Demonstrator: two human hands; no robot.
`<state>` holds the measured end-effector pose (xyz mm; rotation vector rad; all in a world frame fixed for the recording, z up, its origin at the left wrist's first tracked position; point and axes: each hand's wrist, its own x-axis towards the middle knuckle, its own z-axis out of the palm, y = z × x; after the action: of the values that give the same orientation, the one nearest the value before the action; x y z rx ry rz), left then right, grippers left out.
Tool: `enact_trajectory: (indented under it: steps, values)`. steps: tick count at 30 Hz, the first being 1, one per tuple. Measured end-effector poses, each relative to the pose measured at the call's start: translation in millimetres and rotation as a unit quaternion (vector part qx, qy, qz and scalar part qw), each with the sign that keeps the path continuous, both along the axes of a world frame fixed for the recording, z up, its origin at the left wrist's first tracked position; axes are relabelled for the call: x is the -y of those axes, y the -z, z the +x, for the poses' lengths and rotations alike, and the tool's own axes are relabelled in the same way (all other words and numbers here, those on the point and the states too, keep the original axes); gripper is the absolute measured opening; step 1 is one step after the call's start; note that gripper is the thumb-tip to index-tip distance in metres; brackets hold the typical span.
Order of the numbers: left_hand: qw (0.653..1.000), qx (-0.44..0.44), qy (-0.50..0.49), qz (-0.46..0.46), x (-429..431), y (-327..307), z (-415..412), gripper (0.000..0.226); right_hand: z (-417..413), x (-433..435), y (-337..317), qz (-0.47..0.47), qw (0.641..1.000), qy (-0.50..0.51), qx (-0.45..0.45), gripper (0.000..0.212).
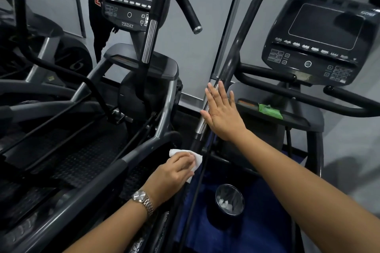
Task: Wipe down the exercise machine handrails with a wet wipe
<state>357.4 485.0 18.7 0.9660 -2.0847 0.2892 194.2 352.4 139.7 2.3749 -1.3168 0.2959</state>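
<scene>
From the head camera, the left hand (174, 172) has its grip pinched on a white wet wipe (193, 159), pressing it against the lower black part of the handrail (207, 109). The right hand (221, 113) lies spread flat on the rail's silver section above. A green pack (270, 111), probably wipes, rests on the machine's tray.
</scene>
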Motion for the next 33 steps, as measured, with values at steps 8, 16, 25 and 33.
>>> enact_trajectory:
  steps: [8,16,25,33]
  values:
    - [0.995,0.102,0.007,-0.019,17,-7,-7,0.009,1,-3,-2,0.009,1.000,0.002,0.002,0.066]
    - [0.994,0.110,0.010,-0.024,24,-15,-11,0.015,1,-4,-1,0.011,1.000,0.010,-0.006,0.066]
    - [0.995,0.094,-0.015,0.027,2,-16,-9,0.017,3,-9,-3,0.020,0.999,0.024,-0.020,0.067]
    - [0.996,0.071,0.015,0.060,-5,-2,2,0.008,6,-11,0,0.001,0.999,0.034,-0.011,0.066]
